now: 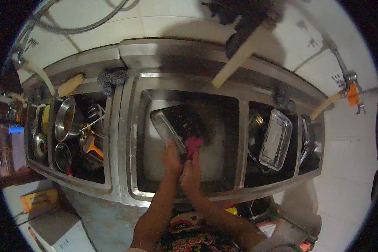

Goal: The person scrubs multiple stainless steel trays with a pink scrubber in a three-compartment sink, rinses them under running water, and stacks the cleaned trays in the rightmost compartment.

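Over the middle sink basin [204, 186], a rectangular metal pan [167, 126] is held tilted, its long rim catching the light and its other side in deep shadow. My left hand [172, 159] grips the near end of that pan. Close beside it, my right hand [190, 174] holds a bright pink scrubber or cloth [193, 145] against the pan's dark side. Shadow and blur hide the fingertips of both hands.
The left basin holds a steel pot [65, 119], an orange-handled utensil [95, 148] and other cookware. In the right basin leans another rectangular pan [275, 140]. A faucet spout [230, 63] reaches over the middle basin's back edge. A grey scrubber [111, 78] lies on the ledge.
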### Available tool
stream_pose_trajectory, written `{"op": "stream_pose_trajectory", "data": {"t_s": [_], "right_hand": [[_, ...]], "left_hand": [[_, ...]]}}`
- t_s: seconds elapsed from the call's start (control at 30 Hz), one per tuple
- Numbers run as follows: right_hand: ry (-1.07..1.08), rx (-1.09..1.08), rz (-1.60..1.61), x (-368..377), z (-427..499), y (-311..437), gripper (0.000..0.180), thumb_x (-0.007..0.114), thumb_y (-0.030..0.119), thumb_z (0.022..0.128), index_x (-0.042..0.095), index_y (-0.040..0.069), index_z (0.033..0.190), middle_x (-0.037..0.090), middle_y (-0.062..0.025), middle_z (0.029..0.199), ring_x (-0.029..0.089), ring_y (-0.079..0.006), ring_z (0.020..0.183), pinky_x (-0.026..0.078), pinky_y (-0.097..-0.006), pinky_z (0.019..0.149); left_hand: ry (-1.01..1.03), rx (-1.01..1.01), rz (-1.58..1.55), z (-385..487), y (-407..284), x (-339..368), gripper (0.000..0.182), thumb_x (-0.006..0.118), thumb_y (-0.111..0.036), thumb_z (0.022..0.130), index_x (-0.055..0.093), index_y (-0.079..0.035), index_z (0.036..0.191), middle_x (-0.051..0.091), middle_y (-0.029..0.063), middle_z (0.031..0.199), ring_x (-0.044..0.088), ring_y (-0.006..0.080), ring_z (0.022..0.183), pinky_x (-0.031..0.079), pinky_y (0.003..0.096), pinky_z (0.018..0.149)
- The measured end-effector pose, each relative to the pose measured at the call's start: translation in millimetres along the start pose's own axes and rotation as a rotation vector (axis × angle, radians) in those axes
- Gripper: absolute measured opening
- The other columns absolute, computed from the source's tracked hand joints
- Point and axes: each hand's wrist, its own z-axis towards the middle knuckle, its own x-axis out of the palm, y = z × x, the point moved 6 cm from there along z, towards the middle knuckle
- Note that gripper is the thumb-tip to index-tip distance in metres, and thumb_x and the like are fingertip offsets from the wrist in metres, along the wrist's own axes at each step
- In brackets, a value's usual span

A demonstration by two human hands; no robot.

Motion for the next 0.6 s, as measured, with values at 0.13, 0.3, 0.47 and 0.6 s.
{"op": "stream_pose_trajectory", "data": {"t_s": [0.13, 0.3, 0.47, 0.6], "right_hand": [[0.158, -0.434, -0.467, 28.4, -23.7, 35.6, 0.049, 0.042, 0.014, 0.100, 0.043, 0.011, 0.149, 0.032, -0.0228, 0.157, 0.026, -0.0454, 0.146, 0.021, -0.0509, 0.120], [0.078, -0.667, -0.570, 40.3, 15.9, 65.3, 0.042, 0.050, 0.011, 0.097, 0.061, 0.020, 0.136, 0.040, -0.0173, 0.155, 0.033, -0.0471, 0.142, 0.028, -0.0560, 0.115], [0.230, -0.783, -0.710, 51.3, 65.2, 81.3, 0.049, 0.060, 0.001, 0.085, 0.064, 0.016, 0.131, 0.046, -0.0184, 0.150, 0.041, -0.0449, 0.137, 0.029, -0.0491, 0.116], [0.457, -0.603, -0.642, 69.1, 108.5, 87.1, 0.044, 0.066, 0.010, 0.083, 0.068, 0.016, 0.126, 0.055, -0.0191, 0.140, 0.048, -0.0411, 0.132, 0.037, -0.0443, 0.112]], "left_hand": [[0.201, -0.682, -0.793, -2.9, 31.2, -4.1, 0.058, 0.044, -0.046, 0.104, 0.052, 0.002, 0.135, 0.062, 0.0157, 0.125, 0.060, 0.0262, 0.110, 0.048, 0.0409, 0.099], [0.302, -0.695, -1.216, -8.0, -9.6, 0.0, 0.054, 0.039, -0.045, 0.106, 0.050, -0.004, 0.140, 0.061, 0.0106, 0.129, 0.059, 0.0240, 0.112, 0.045, 0.0369, 0.103], [0.324, -0.752, -1.248, -16.9, 8.5, 12.1, 0.047, 0.045, -0.041, 0.105, 0.052, -0.004, 0.135, 0.062, 0.0078, 0.123, 0.060, 0.0207, 0.106, 0.048, 0.0370, 0.096], [0.450, -0.637, -1.083, -26.6, 28.0, 14.9, 0.038, 0.055, -0.031, 0.102, 0.056, -0.004, 0.127, 0.062, 0.0038, 0.115, 0.058, 0.0169, 0.099, 0.048, 0.0365, 0.089]]}}
